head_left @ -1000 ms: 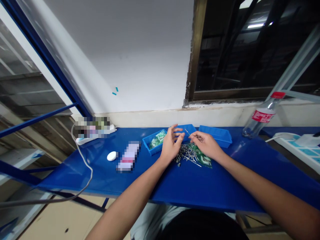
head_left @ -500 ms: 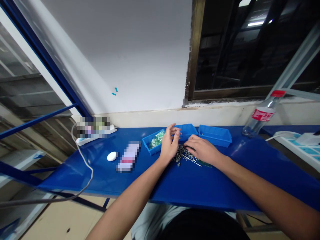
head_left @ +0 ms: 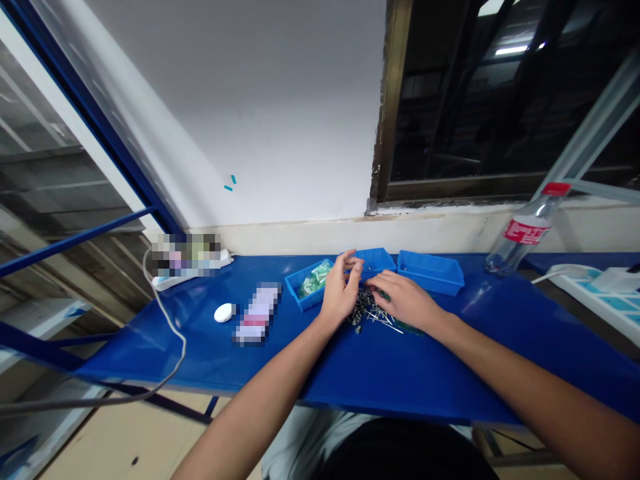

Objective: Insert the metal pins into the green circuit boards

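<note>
My left hand (head_left: 343, 287) is raised on its edge at the left of a pile of small dark parts (head_left: 359, 312), its fingers curved and apart with nothing visible in them. Thin silvery pins (head_left: 383, 316) lie at the pile's right side. Over the pile, my right hand (head_left: 403, 297) reaches in from the right with bent fingertips close together; what they hold, if anything, is too small to name. A blue bin (head_left: 305, 302) with green-and-clear pieces (head_left: 315, 279) stands left of my left hand. Something dark green lies partly under my right hand.
Two more blue bins (head_left: 377, 260) (head_left: 431, 272) stand behind the hands. A bottle with a red cap (head_left: 523, 230) is at the back right. White power strips (head_left: 600, 293) (head_left: 193, 272) sit at both ends of the blue table (head_left: 400, 380). A white round object (head_left: 223, 313) and a blurred-out item (head_left: 259, 313) lie left.
The fingers of my right hand have shifted slightly left over the pile. My left hand has barely moved.
</note>
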The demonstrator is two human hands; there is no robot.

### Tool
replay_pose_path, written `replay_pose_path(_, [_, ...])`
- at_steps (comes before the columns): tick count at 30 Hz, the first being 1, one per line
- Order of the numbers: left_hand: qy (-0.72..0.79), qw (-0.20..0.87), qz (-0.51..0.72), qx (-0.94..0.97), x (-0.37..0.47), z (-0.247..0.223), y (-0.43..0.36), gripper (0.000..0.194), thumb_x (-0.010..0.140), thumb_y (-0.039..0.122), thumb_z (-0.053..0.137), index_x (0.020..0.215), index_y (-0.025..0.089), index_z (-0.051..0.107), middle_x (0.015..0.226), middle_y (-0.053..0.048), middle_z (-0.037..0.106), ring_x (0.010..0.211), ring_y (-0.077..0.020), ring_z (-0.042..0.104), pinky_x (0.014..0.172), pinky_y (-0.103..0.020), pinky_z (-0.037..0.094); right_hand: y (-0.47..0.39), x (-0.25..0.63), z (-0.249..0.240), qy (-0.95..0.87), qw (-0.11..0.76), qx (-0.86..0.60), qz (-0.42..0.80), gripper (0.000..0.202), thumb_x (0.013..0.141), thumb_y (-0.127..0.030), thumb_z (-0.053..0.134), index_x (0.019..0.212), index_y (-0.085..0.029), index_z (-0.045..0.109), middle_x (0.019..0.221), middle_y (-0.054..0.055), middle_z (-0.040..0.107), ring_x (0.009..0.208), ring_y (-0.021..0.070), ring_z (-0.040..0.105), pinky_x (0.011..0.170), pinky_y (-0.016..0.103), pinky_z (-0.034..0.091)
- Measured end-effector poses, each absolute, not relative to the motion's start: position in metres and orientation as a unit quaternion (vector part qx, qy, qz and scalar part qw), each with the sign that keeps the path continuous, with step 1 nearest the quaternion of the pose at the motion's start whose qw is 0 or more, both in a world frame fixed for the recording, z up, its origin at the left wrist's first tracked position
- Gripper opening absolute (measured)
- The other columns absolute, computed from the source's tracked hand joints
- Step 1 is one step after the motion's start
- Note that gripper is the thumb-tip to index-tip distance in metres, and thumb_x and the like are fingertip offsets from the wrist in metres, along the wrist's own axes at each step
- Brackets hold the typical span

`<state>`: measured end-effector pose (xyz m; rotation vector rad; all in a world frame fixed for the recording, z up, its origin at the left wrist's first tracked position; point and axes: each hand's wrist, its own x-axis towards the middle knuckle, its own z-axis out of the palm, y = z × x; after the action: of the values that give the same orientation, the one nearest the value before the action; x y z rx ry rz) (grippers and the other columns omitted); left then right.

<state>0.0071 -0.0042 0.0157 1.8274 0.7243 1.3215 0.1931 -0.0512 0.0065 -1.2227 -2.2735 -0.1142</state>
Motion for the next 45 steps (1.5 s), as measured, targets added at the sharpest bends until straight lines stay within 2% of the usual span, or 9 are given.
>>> replay_pose_path(3, [0.285, 0.372, 0.512, 0.72, 0.007, 0.017, -0.005, 0.039, 0.105, 0.042, 0.049, 0.137, 0.02, 0.052, 0.125, -0.013, 0.068, 0.112, -0.0218, 0.067, 0.092, -0.035, 0.057, -0.052, 0.195, 0.005, -0.822, 0.338, -0.459, -0.002, 0.03, 0.096, -0.016, 0.053, 0.12, -0.025, 0.069, 0.111, 0.008, 0.075, 0.102, 0.0259, 0.07, 0.09, 0.043, 0.056])
replay_pose_path(6, [0.286, 0.368, 0.5, 0.73, 0.006, 0.019, -0.006, 0.038, 0.105, 0.042, 0.048, 0.135, 0.02, 0.055, 0.119, -0.011, 0.071, 0.108, -0.0212, 0.069, 0.088, -0.033, 0.058, -0.054, 0.196, 0.006, -0.788, 0.385, -0.478, 0.037, 0.029, 0.094, -0.017, 0.056, 0.118, -0.025, 0.07, 0.106, 0.005, 0.077, 0.09, 0.0227, 0.073, 0.084, 0.039, 0.058])
replay_pose_path(9, [0.298, 0.352, 0.475, 0.749, 0.005, 0.021, -0.008, 0.036, 0.105, 0.043, 0.048, 0.127, 0.019, 0.062, 0.102, -0.008, 0.075, 0.09, -0.0198, 0.072, 0.08, -0.03, 0.057, -0.057, 0.194, 0.009, -0.741, 0.444, -0.499, 0.068, 0.027, 0.09, -0.018, 0.06, 0.115, -0.023, 0.069, 0.099, 0.004, 0.076, 0.08, 0.02, 0.072, 0.074, 0.034, 0.06])
replay_pose_path(13, [0.328, 0.331, 0.416, 0.78, 0.005, 0.019, -0.011, 0.036, 0.103, 0.044, 0.05, 0.121, 0.018, 0.068, 0.076, -0.003, 0.074, 0.065, -0.0176, 0.069, 0.066, -0.028, 0.056, -0.058, 0.192, 0.009, -0.669, 0.534, -0.498, 0.137, 0.023, 0.087, -0.022, 0.066, 0.11, -0.021, 0.066, 0.099, 0.007, 0.075, 0.084, 0.0206, 0.074, 0.083, 0.036, 0.063])
replay_pose_path(19, [0.306, 0.382, 0.411, 0.77, 0.009, 0.009, -0.008, 0.027, 0.097, 0.037, 0.06, 0.111, 0.017, 0.073, 0.097, -0.007, 0.08, 0.082, -0.0205, 0.077, 0.077, -0.029, 0.061, -0.057, 0.191, 0.005, -0.606, 0.593, -0.473, 0.241, 0.029, 0.085, -0.033, 0.075, 0.108, -0.021, 0.062, 0.098, 0.008, 0.074, 0.088, 0.0221, 0.076, 0.085, 0.036, 0.065])
replay_pose_path(27, [0.282, 0.448, 0.447, 0.721, 0.01, 0.005, 0.0, 0.022, 0.092, 0.029, 0.069, 0.108, 0.014, 0.073, 0.097, -0.01, 0.08, 0.091, -0.0213, 0.077, 0.088, -0.034, 0.062, -0.051, 0.196, -0.001, -0.606, 0.581, -0.498, 0.219, 0.029, 0.083, -0.027, 0.073, 0.109, -0.02, 0.063, 0.096, 0.008, 0.073, 0.088, 0.0216, 0.074, 0.084, 0.036, 0.063])
replay_pose_path(35, [0.259, 0.436, 0.447, 0.737, 0.012, 0.012, -0.007, 0.022, 0.091, 0.028, 0.071, 0.106, 0.016, 0.061, 0.104, -0.01, 0.076, 0.094, -0.018, 0.074, 0.082, -0.028, 0.058, -0.056, 0.198, 0.005, -0.699, 0.48, -0.508, 0.156, 0.047, 0.084, -0.018, 0.06, 0.131, -0.023, 0.062, 0.086, 0.001, 0.068, 0.066, 0.0147, 0.061, 0.065, 0.029, 0.055])
replay_pose_path(42, [0.33, 0.39, 0.389, 0.767, 0.006, 0.017, -0.014, 0.045, 0.093, 0.056, 0.065, 0.117, 0.018, 0.064, 0.074, -0.001, 0.074, 0.067, -0.0183, 0.072, 0.066, -0.027, 0.055, -0.063, 0.194, 0.009, -0.716, 0.458, -0.522, 0.069, 0.022, 0.092, -0.022, 0.058, 0.112, -0.023, 0.067, 0.099, 0.004, 0.073, 0.076, 0.0188, 0.065, 0.071, 0.032, 0.053])
replay_pose_path(45, [0.31, 0.413, 0.372, 0.771, 0.007, 0.015, -0.014, 0.045, 0.095, 0.055, 0.062, 0.12, 0.018, 0.068, 0.086, -0.005, 0.08, 0.078, -0.0222, 0.077, 0.075, -0.03, 0.059, -0.062, 0.197, 0.008, -0.737, 0.445, -0.507, 0.046, 0.014, 0.092, -0.02, 0.059, 0.101, -0.024, 0.068, 0.099, 0.004, 0.073, 0.078, 0.0193, 0.066, 0.076, 0.033, 0.053])
